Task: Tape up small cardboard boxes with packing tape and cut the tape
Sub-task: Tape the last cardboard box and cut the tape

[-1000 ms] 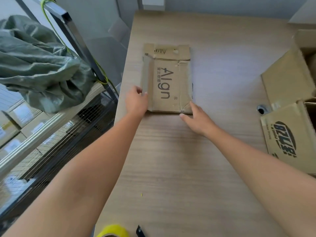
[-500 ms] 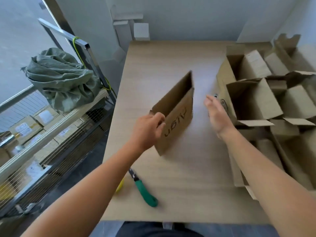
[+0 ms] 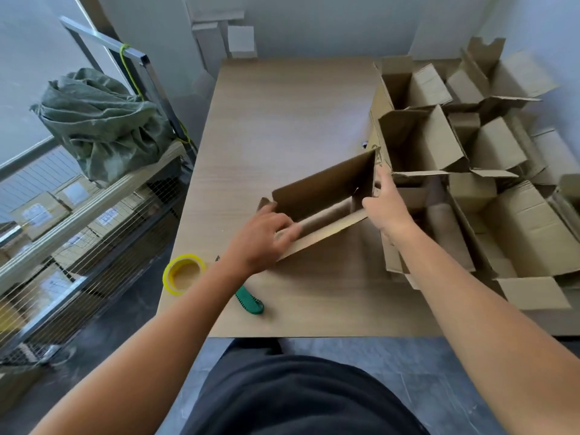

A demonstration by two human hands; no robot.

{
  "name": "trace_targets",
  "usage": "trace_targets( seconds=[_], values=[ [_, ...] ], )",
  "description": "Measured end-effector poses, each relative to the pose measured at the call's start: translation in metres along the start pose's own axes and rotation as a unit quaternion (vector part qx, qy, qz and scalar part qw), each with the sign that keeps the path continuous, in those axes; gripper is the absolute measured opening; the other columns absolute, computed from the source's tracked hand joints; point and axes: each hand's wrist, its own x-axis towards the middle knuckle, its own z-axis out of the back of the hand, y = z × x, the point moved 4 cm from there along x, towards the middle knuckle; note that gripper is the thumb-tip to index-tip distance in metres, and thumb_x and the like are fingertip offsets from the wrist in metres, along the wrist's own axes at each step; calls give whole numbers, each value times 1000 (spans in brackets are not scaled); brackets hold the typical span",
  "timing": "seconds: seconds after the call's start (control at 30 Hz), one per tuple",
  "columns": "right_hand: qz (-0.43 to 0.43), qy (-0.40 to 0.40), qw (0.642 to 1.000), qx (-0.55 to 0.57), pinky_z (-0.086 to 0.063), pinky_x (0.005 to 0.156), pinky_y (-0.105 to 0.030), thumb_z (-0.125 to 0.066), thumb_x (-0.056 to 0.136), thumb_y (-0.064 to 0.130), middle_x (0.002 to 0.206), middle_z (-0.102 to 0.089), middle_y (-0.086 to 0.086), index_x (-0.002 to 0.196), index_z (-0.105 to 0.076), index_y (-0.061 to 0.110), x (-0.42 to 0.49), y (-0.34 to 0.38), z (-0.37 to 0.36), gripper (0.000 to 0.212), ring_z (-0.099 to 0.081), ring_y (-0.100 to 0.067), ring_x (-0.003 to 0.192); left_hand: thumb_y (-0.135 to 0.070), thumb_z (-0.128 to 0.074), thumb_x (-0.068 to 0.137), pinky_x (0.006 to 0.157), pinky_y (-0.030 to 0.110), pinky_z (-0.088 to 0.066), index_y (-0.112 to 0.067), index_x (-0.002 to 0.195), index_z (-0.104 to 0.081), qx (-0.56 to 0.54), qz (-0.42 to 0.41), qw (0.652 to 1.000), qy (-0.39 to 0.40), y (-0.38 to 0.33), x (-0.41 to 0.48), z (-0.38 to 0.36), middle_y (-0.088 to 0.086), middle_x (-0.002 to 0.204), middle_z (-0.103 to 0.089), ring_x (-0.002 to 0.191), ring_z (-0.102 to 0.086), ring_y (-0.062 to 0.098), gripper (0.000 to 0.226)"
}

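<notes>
A small brown cardboard box (image 3: 323, 189) stands half unfolded into a tube in the middle of the wooden table (image 3: 282, 114). My left hand (image 3: 263, 237) grips its near left wall, fingers curled over the edge. At the right end of the box, my right hand (image 3: 386, 205) holds the wall with the fingers reaching up along it. A yellow roll of packing tape (image 3: 183, 274) lies flat near the table's front left corner. A green-handled cutter (image 3: 249, 301) lies beside it, partly hidden under my left forearm.
Several opened cardboard boxes (image 3: 423, 142) crowd the table's right side and beyond it. A wire shelf rack (image 3: 94, 215) with labelled parcels and a green sack (image 3: 103, 124) stands to the left. A small dark object (image 3: 364, 144) sits by the boxes.
The box went from lying flat to lifted by my left hand, and now both hands spread it into a tube. The view pulled back, so tape roll and cutter show.
</notes>
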Motion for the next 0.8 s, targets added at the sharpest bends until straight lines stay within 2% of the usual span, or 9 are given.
trace_targets(
  seconds=[0.07, 0.13, 0.33, 0.43, 0.53, 0.6, 0.67, 0.73, 0.8],
  values=[
    [18, 4, 998, -52, -30, 116, -34, -50, 91, 1, 163, -29, -1, 158, -25, 27, -4, -2, 0, 77, -28, -21, 148, -23, -48, 101, 110, 34, -35, -17, 113, -71, -5, 96, 994, -50, 6, 11, 4, 13, 138, -56, 140, -41, 27, 27],
    [41, 14, 993, -108, -36, 107, -30, -53, 92, 6, 154, -39, -4, 152, -38, 23, -4, -2, -4, 64, -38, -24, 141, -9, -45, 97, 120, 35, -24, -14, 126, -66, 1, 160, 985, -66, 11, 17, 6, 23, 156, -38, 151, -24, 27, 37],
    [70, 56, 973, -214, -37, 110, -38, -51, 96, 19, 145, -39, -5, 148, -46, 22, 0, -3, -19, 52, -38, -28, 136, 5, -39, 95, 126, 47, -1, -20, 128, -61, -12, 77, 997, -29, 2, 33, -4, 0, 165, -24, 155, 5, 29, 46],
    [119, 54, 959, -252, -28, 114, -43, -51, 97, 47, 149, -36, 0, 142, -54, 20, 2, -2, -18, 53, -26, -28, 142, 5, -41, 96, 123, 33, -12, -12, 132, -56, -63, 95, 990, -87, 18, 40, 11, 9, 159, -29, 152, -15, 28, 43],
    [156, 167, 940, -254, -19, 118, -43, -42, 84, 83, 166, -19, 6, 151, -42, 21, 4, -9, -19, 91, -12, -16, 152, -11, -47, 102, 104, 24, -32, -12, 129, -57, -82, 137, 984, -80, 45, 46, 31, 8, 136, -53, 126, -49, 21, 29],
    [186, 221, 911, -294, -14, 120, -40, -49, 78, 87, 167, -18, 6, 155, -36, 25, 7, -16, -17, 100, -11, -14, 153, -31, -47, 105, 84, 28, -39, -17, 115, -61, -61, 158, 985, -11, 58, 44, 31, 5, 121, -61, 106, -55, 19, 22],
    [227, 230, 888, -328, -15, 121, -39, -65, 86, 66, 163, -30, 4, 149, -48, 24, 12, -22, -17, 78, -18, -15, 152, -50, -40, 104, 77, 29, -42, -15, 106, -65, -88, 141, 986, 16, 63, 38, 30, 6, 115, -64, 102, -58, 24, 43],
    [262, 193, 901, -285, -29, 121, -44, -71, 92, 36, 149, -52, -1, 129, -68, 21, 17, -20, -18, 40, -38, -15, 144, -69, -34, 95, 93, 34, -42, -16, 110, -70, -131, 117, 984, 15, 59, 32, 32, 3, 122, -64, 109, -57, 19, 66],
    [257, 151, 929, -217, -50, 104, -44, -74, 88, 38, 123, -70, 4, 109, -77, 25, 20, -17, -17, 24, -56, 2, 117, -76, -30, 85, 112, 45, -33, -21, 114, -72, -139, 91, 986, 18, 61, 27, 31, -3, 131, -62, 118, -53, 10, 75]
  ],
)
